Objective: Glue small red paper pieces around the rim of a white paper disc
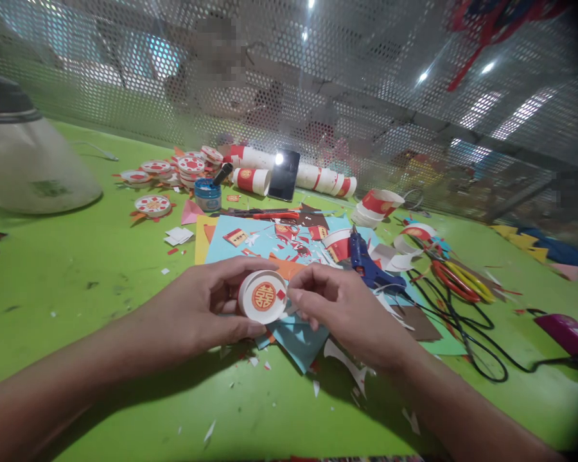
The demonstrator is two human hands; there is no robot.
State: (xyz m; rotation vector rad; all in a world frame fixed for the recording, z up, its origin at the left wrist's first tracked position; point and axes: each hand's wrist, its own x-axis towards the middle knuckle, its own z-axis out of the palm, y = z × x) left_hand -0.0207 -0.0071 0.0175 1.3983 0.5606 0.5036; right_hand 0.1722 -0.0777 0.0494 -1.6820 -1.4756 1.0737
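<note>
My left hand (pixel 212 301) is closed around a short paper cup piece (pixel 250 311), its round white face turned toward me. On that face is a red-and-gold double-happiness emblem, with a small red paper diamond (pixel 280 294) near the right rim. The fingers of my right hand (pixel 325 295) are pinched together just beside the diamond, at the cup's right edge. Whatever sits between those fingertips is too small to make out. Beneath both hands lie blue paper sheets (pixel 298 340) and white offcuts (pixel 344 362).
A blue glue gun (pixel 366 263) lies right of my hands, near scissors (pixel 455 279) and a black cord (pixel 462 346). Decorated discs (pixel 191 165), a blue jar (pixel 207 194), a phone (pixel 284 175) and stacked paper cups (pixel 313 176) stand toward the back. A large white container (pixel 33 160) is at left.
</note>
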